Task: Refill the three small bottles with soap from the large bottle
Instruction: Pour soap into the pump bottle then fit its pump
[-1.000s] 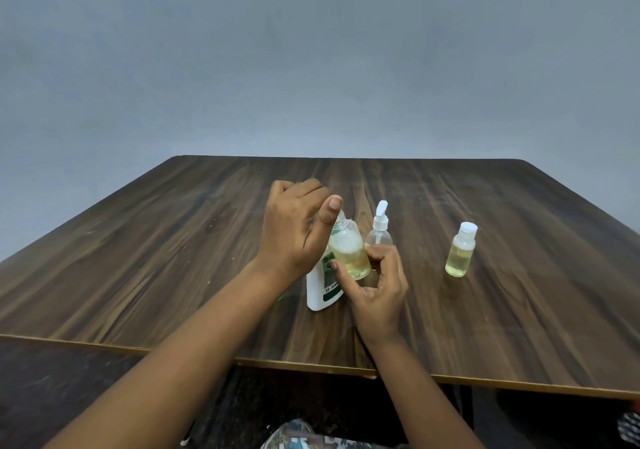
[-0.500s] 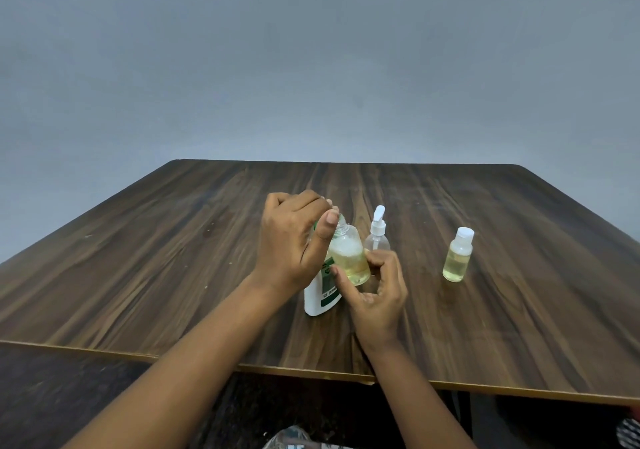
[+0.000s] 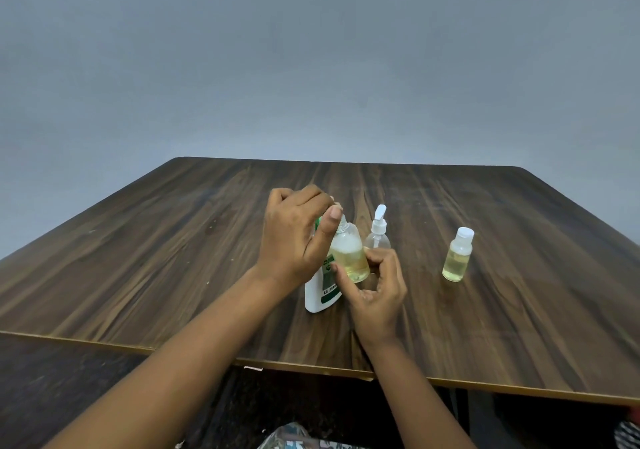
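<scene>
In the head view, our right hand (image 3: 375, 292) grasps the round bottle (image 3: 349, 258) between thumb and fingers, lifted just off the middle of the tabletop (image 3: 173, 258). Our left hand (image 3: 298, 240) is clenched over its neck. We cannot tell whether a cap sits under those fingers. The large bottle (image 3: 320, 289), white with a green label, stands upright behind both hands.

We judge the task roughly two-thirds done. The capped bottle (image 3: 458, 258), well apart toward the right edge, holds yellow soap and looks finished. The round bottle is over half full and seems to be at its closing step. The pump bottle (image 3: 377, 237) just behind our right hand looks clear, its lower part hidden, so it likely remains.

The tabletop is dark streaked wood with a pale near edge. A plain grey wall (image 3: 311, 67) stands behind.
</scene>
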`<state>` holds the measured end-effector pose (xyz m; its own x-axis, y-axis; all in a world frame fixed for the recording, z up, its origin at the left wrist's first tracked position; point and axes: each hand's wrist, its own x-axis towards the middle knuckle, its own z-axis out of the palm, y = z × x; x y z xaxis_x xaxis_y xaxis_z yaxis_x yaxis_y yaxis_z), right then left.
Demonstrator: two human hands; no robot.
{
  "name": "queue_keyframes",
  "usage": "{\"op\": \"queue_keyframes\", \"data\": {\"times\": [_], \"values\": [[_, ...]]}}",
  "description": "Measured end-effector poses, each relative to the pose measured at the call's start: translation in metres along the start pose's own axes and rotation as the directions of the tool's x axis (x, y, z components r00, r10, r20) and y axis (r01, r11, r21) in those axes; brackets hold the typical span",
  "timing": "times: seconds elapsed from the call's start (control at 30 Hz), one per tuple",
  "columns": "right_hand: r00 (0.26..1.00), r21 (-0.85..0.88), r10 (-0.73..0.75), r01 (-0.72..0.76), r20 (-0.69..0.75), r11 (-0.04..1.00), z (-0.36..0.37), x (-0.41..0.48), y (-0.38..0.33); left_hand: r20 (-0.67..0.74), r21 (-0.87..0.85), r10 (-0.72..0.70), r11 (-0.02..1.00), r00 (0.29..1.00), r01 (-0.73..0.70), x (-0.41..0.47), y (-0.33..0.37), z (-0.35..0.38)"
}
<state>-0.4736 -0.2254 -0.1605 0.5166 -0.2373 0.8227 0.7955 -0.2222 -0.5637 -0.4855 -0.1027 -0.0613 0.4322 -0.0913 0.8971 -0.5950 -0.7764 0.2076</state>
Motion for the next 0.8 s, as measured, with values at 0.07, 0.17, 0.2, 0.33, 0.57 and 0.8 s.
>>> {"op": "queue_keyframes", "data": {"times": [0.07, 0.17, 0.2, 0.33, 0.57, 0.8], "values": [[1.000, -0.003, -0.006, 0.006, -0.001, 1.000, 0.000, 0.001, -0.001, 0.003, 0.001, 0.011, 1.000, 1.000, -0.011, 0.001, -0.001, 0.000], [1.000, -0.005, -0.019, 0.019, -0.010, 1.000, 0.001, 0.000, 0.000, -0.034, -0.039, -0.005, 0.999, 0.999, 0.004, -0.007, -0.004, 0.003], [1.000, -0.013, -0.023, 0.023, -0.010, 1.000, 0.001, 0.000, 0.000, -0.039, -0.046, -0.014, 0.999, 0.999, 0.013, -0.011, -0.005, 0.005], [0.999, -0.046, -0.038, 0.038, 0.004, 0.998, -0.001, -0.001, 0.002, -0.040, -0.032, -0.043, 0.999, 0.998, 0.042, -0.018, -0.007, 0.010], [1.000, 0.002, -0.013, 0.013, -0.015, 1.000, 0.001, 0.001, 0.000, -0.005, -0.046, -0.031, 0.998, 1.000, 0.031, -0.001, -0.004, 0.000], [1.000, -0.022, -0.009, 0.009, 0.000, 1.000, 0.001, 0.001, 0.001, 0.013, -0.015, -0.045, 0.999, 0.999, 0.045, -0.003, -0.003, 0.005]]}}
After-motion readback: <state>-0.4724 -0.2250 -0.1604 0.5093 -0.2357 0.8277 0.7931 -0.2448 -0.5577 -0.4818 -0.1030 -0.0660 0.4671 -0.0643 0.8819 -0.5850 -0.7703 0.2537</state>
